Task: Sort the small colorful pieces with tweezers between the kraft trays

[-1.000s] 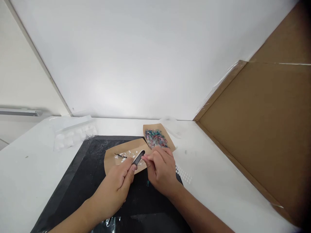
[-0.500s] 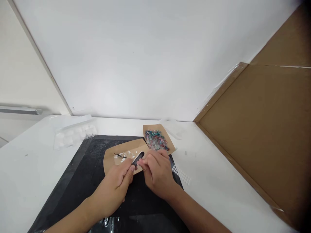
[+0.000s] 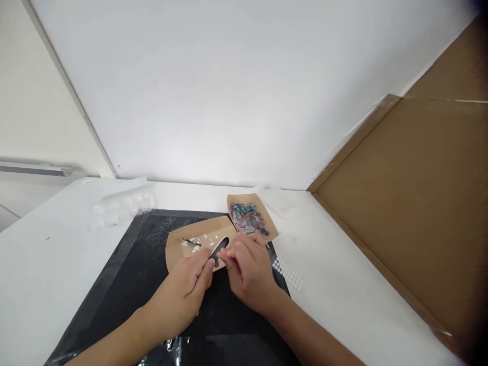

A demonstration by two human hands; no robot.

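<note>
Because the left hand pinches the dark piece by its lower end, the free end points to one o'clock, presumably exposing that face to the right hand, bunched at four o'clock, whether gripping anything I cannot tell; the brown tray beneath, towards ten o'clock, perhaps contains the white scraps neatly

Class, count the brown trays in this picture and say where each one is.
2. The left tray, with white bits, is on the mat beyond the left hand; the right tray, with colourful pieces, is farther back, beyond the right hand. No others show.
</note>
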